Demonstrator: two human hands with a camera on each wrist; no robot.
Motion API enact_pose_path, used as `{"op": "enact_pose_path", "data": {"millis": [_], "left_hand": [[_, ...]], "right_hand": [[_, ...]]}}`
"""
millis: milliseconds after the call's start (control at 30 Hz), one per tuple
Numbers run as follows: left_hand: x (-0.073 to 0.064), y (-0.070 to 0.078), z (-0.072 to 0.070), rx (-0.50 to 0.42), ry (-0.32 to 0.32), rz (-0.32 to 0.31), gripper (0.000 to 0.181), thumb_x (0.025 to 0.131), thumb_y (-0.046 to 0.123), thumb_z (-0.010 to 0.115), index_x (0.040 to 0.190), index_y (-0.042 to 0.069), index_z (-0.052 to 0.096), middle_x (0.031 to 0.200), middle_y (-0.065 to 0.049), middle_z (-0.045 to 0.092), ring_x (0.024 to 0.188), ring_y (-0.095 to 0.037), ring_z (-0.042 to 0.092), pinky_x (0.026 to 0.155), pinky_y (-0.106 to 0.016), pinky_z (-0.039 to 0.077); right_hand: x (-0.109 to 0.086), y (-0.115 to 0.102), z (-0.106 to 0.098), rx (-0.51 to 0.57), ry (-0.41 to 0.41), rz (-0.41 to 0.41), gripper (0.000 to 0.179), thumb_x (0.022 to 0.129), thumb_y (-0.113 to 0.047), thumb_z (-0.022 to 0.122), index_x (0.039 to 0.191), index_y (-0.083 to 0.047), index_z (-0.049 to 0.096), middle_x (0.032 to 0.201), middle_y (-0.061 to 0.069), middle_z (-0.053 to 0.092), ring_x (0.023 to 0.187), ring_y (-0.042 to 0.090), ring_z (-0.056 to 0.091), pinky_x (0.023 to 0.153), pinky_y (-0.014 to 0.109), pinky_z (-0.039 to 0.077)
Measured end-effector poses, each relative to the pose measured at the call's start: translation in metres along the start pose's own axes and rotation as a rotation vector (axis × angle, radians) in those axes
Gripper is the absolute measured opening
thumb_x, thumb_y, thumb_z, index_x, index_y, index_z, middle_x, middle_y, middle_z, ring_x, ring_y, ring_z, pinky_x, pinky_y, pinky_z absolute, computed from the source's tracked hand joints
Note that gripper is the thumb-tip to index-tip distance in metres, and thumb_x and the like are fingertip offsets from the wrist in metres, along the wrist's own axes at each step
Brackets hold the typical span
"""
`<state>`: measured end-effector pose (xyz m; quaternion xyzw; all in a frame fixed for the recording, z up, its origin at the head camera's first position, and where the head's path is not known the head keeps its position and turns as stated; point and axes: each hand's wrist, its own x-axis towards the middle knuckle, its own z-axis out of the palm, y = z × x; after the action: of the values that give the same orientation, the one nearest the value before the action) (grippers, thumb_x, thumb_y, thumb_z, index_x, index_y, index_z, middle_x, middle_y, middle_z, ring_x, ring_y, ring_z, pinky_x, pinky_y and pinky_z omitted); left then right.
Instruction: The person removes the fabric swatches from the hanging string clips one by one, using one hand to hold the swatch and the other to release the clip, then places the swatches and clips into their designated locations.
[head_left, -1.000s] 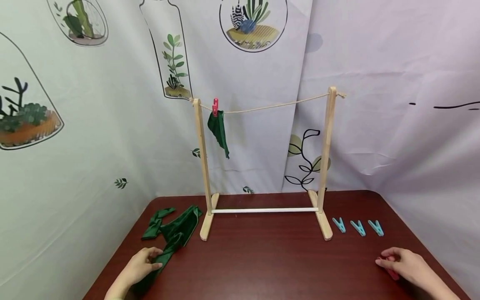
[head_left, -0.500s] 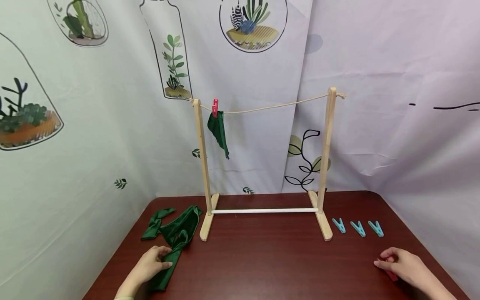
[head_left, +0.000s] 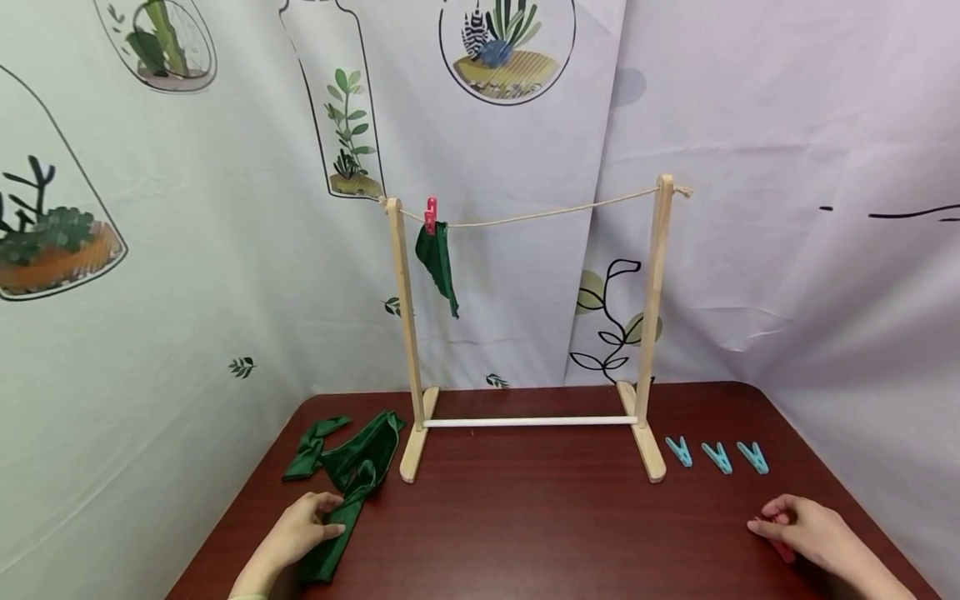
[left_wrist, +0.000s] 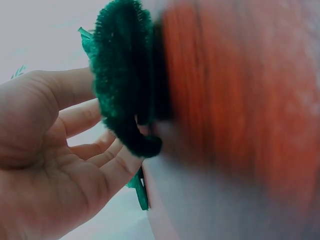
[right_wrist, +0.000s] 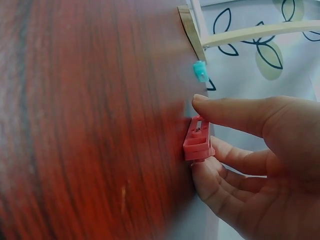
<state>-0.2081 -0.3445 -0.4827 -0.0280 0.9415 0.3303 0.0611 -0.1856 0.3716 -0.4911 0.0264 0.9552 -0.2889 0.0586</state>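
At the table's left, my left hand [head_left: 302, 532] pinches the near end of a dark green velvety cloth [head_left: 367, 454], which lies spread and partly twisted on the tabletop. In the left wrist view, thumb and fingers stand on either side of the bunched cloth [left_wrist: 122, 65]. A second, smaller green cloth piece [head_left: 307, 448] lies beside it. Over at the right, my right hand [head_left: 813, 533] pinches a red clothespin [right_wrist: 197, 142] low over the table, between thumb and fingertips. From above, the hand hides most of that clothespin.
A wooden drying stand [head_left: 652, 292] with a rope line [head_left: 525, 218] stands at the back. A red clothespin [head_left: 431, 215] holds a green cloth piece [head_left: 437, 262] on its left end. Several light blue clothespins [head_left: 717, 457] lie in a row right of the stand.
My left hand has moved a little right, shifting the near end of the green cloth with it. The right hand with the red clothespin has barely moved.
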Motion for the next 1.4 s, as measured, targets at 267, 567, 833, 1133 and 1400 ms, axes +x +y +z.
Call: {"op": "enact_pose_path", "data": {"millis": [267,567,833,1133,1400], "left_hand": [[0.000,-0.001,-0.006,-0.026,0.023,0.013,0.044,0.086,0.018,0.081,0.121,-0.003,0.065,0.107,-0.009,0.067,0.086,-0.022,0.063,0.071,-0.043,0.054],[0.003,0.012,-0.029,-0.036,0.112,0.087,0.046,0.093,0.018,0.073,0.131,-0.003,0.060,0.112,-0.011,0.066,0.101,-0.032,0.066,0.079,-0.048,0.055],[0.010,0.038,-0.032,-0.075,0.163,0.183,0.040,0.097,0.019,0.069,0.133,0.003,0.061,0.120,-0.015,0.065,0.105,-0.032,0.066,0.080,-0.045,0.056],[0.023,0.082,-0.036,-0.066,0.251,0.291,0.036,0.099,0.024,0.068,0.131,0.010,0.063,0.119,-0.011,0.067,0.103,-0.028,0.066,0.078,-0.041,0.055],[0.030,0.127,-0.048,-0.085,0.309,0.410,0.034,0.099,0.026,0.067,0.129,0.010,0.066,0.116,-0.008,0.069,0.103,-0.028,0.068,0.082,-0.045,0.054]], "right_hand": [[0.003,0.002,-0.012,-0.049,0.006,-0.053,0.051,0.096,-0.040,0.068,0.110,0.008,0.065,0.085,-0.002,0.060,0.074,0.015,0.053,0.067,0.035,0.046],[0.009,-0.020,-0.041,-0.112,0.234,-0.192,0.042,0.092,-0.034,0.073,0.111,0.003,0.069,0.092,0.002,0.068,0.079,0.015,0.061,0.070,0.044,0.049],[0.019,-0.070,-0.049,-0.088,0.253,-0.286,0.042,0.094,-0.035,0.072,0.114,0.001,0.070,0.094,0.003,0.070,0.081,0.019,0.064,0.068,0.039,0.050],[0.035,-0.145,-0.060,-0.059,0.330,-0.481,0.030,0.093,-0.027,0.074,0.112,-0.004,0.072,0.091,-0.001,0.072,0.081,0.016,0.065,0.069,0.036,0.050],[0.044,-0.209,-0.071,0.020,0.328,-0.589,0.029,0.096,-0.024,0.071,0.117,-0.004,0.071,0.098,0.003,0.073,0.091,0.022,0.068,0.078,0.037,0.055]]}}
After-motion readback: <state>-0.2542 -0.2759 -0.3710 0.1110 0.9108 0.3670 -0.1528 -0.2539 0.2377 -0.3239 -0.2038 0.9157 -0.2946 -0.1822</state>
